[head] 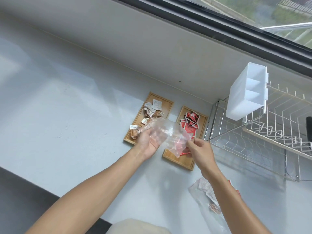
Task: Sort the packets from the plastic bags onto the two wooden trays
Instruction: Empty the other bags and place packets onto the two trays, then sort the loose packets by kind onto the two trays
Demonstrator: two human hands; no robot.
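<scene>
Both hands hold a clear plastic bag (166,132) in the air over the two wooden trays. My left hand (148,142) grips its left end and my right hand (200,152) pinches its right edge. A red packet shows through the bag near my right hand. The left tray (166,103) carries several brown and white packets (152,109). The right tray (183,162) carries several red packets (190,121). A second plastic bag (205,191) with packets inside lies on the counter under my right forearm, partly hidden.
A wire dish rack (270,135) stands right of the trays, with a white divided plastic box (244,97) on its near corner. The white counter (67,115) runs left; a wall and a window lie behind. The counter's dark front edge is at lower left.
</scene>
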